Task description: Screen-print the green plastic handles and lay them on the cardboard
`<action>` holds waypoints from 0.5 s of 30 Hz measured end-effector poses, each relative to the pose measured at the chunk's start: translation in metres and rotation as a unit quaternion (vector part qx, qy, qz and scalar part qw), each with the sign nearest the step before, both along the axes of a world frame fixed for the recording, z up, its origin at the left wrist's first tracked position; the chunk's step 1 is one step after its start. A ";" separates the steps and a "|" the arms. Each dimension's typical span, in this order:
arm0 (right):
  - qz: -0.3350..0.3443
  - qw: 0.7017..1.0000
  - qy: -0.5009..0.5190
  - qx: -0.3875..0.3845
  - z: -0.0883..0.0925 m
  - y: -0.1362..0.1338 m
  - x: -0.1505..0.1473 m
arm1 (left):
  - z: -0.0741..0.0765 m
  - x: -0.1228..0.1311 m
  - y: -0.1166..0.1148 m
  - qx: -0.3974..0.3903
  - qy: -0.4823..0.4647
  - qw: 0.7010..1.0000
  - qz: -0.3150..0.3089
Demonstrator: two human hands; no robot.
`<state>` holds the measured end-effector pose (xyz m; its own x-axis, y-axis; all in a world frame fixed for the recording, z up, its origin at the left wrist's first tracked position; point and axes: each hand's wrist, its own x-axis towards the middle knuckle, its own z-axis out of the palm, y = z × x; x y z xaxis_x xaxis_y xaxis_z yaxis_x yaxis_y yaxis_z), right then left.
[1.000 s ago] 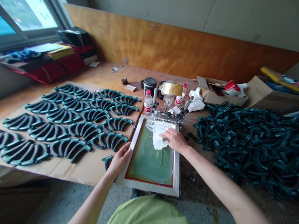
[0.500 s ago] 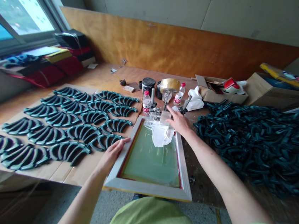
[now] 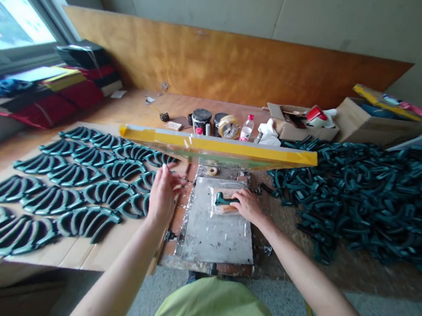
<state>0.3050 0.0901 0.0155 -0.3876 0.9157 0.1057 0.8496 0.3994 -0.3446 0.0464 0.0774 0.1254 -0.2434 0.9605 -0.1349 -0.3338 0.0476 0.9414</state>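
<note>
The printing screen frame (image 3: 217,147) is tipped up on its hinge, its yellow-taped front edge level across the middle of the view. Under it lies a grey metal plate (image 3: 218,231). My right hand (image 3: 245,205) rests on the plate, fingers closed on a dark green curved plastic part (image 3: 224,199) that sits on a small block. My left hand (image 3: 163,193) hovers at the plate's left side, below the raised frame, fingers spread and holding nothing.
Rows of dark green curved parts (image 3: 69,178) lie on cardboard at the left. A big loose heap of the same parts (image 3: 365,194) fills the right. Ink cans (image 3: 201,118), tape roll (image 3: 229,126), bottle and cardboard boxes (image 3: 369,122) stand behind.
The screen frame swung up from flat to raised. My right hand left the white rag on the mesh and moved down to the green part on the plate. My left hand released the frame.
</note>
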 end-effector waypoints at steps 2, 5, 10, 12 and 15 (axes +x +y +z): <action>0.002 1.000 0.010 0.025 0.010 -0.019 -0.018 | -0.035 0.019 -0.032 -0.159 0.006 0.979 -0.130; 0.116 0.991 0.025 0.068 0.015 -0.049 -0.042 | -0.081 0.038 -0.076 -0.288 -0.037 0.935 -0.204; 0.094 0.991 0.088 0.029 -0.005 -0.018 -0.003 | -0.124 -0.020 -0.104 -0.330 0.041 0.940 -0.074; -0.108 0.991 0.074 0.005 -0.015 0.023 0.041 | -0.140 -0.068 -0.113 -0.361 0.137 0.922 -0.004; -0.252 0.965 -0.022 -0.072 -0.033 0.071 0.101 | -0.164 -0.123 -0.135 -0.398 0.293 0.869 0.017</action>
<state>0.4061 0.1614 -0.0172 0.1097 0.9931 -0.0424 0.9385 -0.1176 -0.3246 -0.0770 -0.0578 -0.0385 -0.5205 0.6113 -0.5962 0.1784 0.7606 0.6242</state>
